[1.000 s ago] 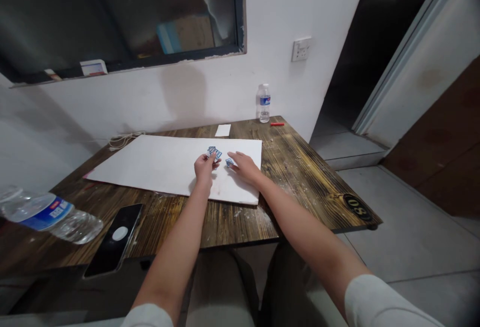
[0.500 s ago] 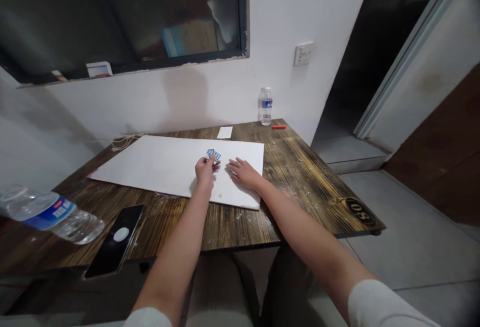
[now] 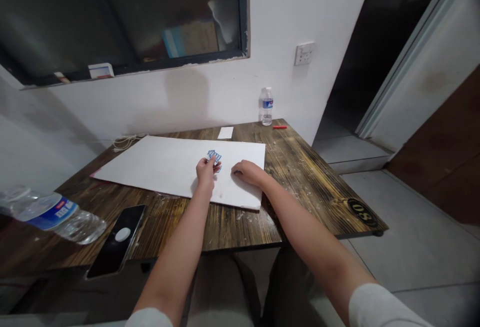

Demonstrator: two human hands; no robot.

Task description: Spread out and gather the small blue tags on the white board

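The person wears a top with short sleeves in a white or very pale grey, plain on the parts that show. The left sleeve (image 3: 150, 318) shows only as a small rounded edge; the right sleeve (image 3: 378, 307) shows more cloth, with a faint curved line that may be a crease or hem stitching. Below them, the left forearm (image 3: 180, 247) and right forearm (image 3: 303, 237) are bare, slim and smooth in outline, tapering to narrow wrists. The left hand (image 3: 205, 171) and right hand (image 3: 248, 171) are bare too, with slender fingers.
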